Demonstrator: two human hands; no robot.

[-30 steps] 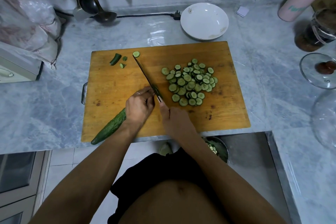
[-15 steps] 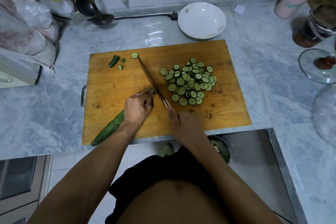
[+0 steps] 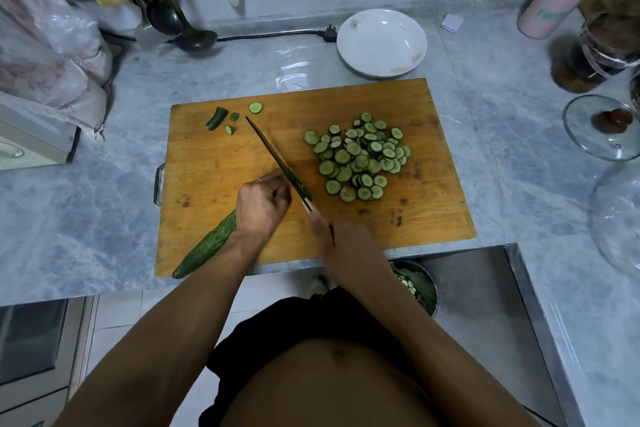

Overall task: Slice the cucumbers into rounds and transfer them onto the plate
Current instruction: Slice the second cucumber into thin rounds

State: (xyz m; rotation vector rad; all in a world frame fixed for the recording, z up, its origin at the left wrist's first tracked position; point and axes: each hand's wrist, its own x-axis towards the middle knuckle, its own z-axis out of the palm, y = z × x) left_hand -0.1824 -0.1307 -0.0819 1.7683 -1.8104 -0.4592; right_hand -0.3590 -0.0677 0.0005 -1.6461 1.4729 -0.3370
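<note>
While the right hand holds the kitchen knife by its handle, fingers curled round it at the near edge of the wooden cutting board, the left hand sits just to its left with fingers curled down over the cut end of the whole cucumber, pinning it to the board. Cucumber long axis: runs from the near-left corner of the board, where its tip overhangs the edge, up and to the right under the left hand's grip. Cut end is hidden beneath the knuckles, so remaining length past the fingers cannot be read. Knife blade crosses that axis at a steep angle, heel just beside the left fingertips, point aimed far-left. Judgement: the next slice depends on the blade staying right of the knuckles and the left hand backing down the cucumber toward the near-left; risk is the fingertips, which touch or nearly touch the blade. Right of the blade, mid-board, lies the pile of cucumber rounds, well apart from both hands. Far-left on the board: a cucumber end piece, small trimmings and a single round. Beyond the board's far edge, on the marble worktop, stands the white plate, holding no rounds; transfer not begun.
</note>
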